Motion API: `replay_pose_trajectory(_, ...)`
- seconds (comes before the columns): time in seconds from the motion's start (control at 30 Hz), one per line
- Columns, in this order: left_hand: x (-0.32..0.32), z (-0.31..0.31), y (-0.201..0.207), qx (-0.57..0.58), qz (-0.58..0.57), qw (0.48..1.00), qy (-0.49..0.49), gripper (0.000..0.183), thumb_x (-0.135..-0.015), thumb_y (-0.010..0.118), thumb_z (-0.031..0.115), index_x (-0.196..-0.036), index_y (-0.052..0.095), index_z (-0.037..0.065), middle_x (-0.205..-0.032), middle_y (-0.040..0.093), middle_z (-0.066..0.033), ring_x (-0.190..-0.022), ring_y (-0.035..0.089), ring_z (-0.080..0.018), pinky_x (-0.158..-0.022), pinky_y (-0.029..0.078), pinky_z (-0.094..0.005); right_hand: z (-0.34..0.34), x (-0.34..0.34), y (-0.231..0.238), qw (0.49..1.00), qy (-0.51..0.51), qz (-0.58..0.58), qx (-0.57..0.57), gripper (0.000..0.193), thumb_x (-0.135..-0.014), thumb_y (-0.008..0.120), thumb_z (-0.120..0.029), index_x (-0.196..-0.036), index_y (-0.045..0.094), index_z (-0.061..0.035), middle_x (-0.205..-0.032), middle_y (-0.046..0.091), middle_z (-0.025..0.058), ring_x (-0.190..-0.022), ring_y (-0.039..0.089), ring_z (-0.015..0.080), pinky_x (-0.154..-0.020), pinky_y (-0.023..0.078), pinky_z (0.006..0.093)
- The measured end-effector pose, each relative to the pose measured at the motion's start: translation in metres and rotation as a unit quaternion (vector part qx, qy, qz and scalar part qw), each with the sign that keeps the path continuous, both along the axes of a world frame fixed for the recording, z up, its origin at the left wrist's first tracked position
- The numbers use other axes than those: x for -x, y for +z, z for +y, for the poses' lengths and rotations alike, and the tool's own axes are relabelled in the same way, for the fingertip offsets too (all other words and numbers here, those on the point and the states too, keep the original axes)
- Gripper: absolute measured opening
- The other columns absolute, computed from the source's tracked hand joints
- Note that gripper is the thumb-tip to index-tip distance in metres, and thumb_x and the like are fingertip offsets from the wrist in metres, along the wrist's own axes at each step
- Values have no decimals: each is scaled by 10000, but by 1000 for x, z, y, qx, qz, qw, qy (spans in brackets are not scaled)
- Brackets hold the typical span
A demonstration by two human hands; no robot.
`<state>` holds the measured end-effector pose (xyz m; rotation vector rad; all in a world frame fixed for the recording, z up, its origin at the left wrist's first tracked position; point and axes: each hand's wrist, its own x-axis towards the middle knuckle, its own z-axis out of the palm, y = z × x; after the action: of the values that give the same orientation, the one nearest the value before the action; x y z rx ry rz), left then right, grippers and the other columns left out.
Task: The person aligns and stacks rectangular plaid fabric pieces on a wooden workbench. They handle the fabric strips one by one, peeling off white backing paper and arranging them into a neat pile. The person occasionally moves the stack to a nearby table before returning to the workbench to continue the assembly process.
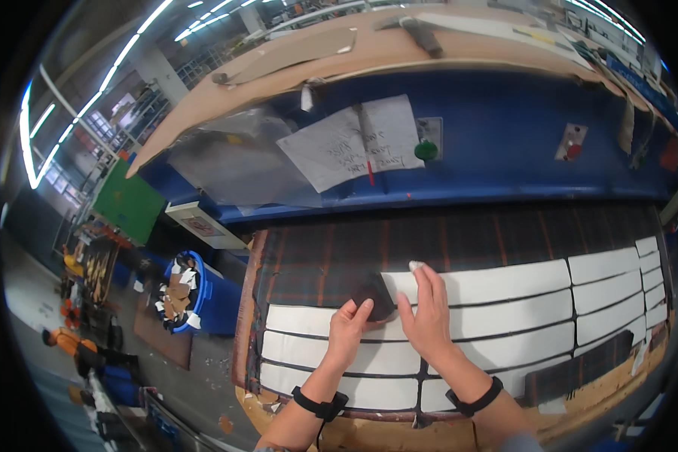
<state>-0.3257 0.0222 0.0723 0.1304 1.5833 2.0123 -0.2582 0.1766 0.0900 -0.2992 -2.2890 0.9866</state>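
Observation:
My left hand (347, 325) pinches a small dark piece of material (374, 294) between thumb and fingers, above the dark plaid cloth (324, 264) on the table. Just to its right, my right hand (427, 320) has its fingers stretched out and apart, with nothing seen in it. Something white covers one of its fingertips. White rectangular pieces (497, 319) lie in rows on the cloth under both hands, with narrow dark gaps between them. Each wrist wears a black band.
A blue machine beam (497, 151) crosses behind the table, carrying a handwritten sheet (339, 151), a green button (426, 150) and a red button (573, 151). A blue bin (217, 301) of scraps stands at left. A folded plaid piece (580, 368) lies at the front right.

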Motion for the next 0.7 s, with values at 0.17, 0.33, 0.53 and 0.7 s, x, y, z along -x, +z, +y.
replay_pose_trajectory(0.17,-9,-1,-1,-7,50,999,18,250,-1009,601,179,-1188,660,14,-1045,686,-15,-916,626,-70,-771,528,-230,-25,-2,14,956,165,-154,188,968,-890,678,-497,-1433,256,183,-1388,425,369,-1317,459,454,-1083,404,453)
replay_pose_trajectory(0.33,-20,2,-4,122,253,958,-57,353,-928,631,57,-1274,602,-10,-1315,577,-82,-1175,571,-174,-948,487,-296,-29,4,7,954,114,-170,221,1016,-831,725,-484,-1458,238,151,-1419,390,365,-1315,454,459,-1078,406,442)
replay_pose_trajectory(0.53,-37,-4,-3,75,175,979,-72,368,-981,598,153,-1312,578,-6,-1412,490,-102,-1216,578,-203,-967,520,-318,-21,11,-2,974,33,-152,165,506,-942,600,-300,-1315,534,35,-1048,682,267,-926,688,390,-828,537,442)
replay_pose_trajectory(0.7,-37,-24,1,-105,-223,968,-37,638,-1015,483,513,-1224,548,-86,-1151,623,-170,-1130,625,-271,-1006,514,-359,-40,-9,43,988,69,-81,112,309,-975,575,-198,-1222,625,-18,-785,692,204,-711,693,359,-663,538,402)
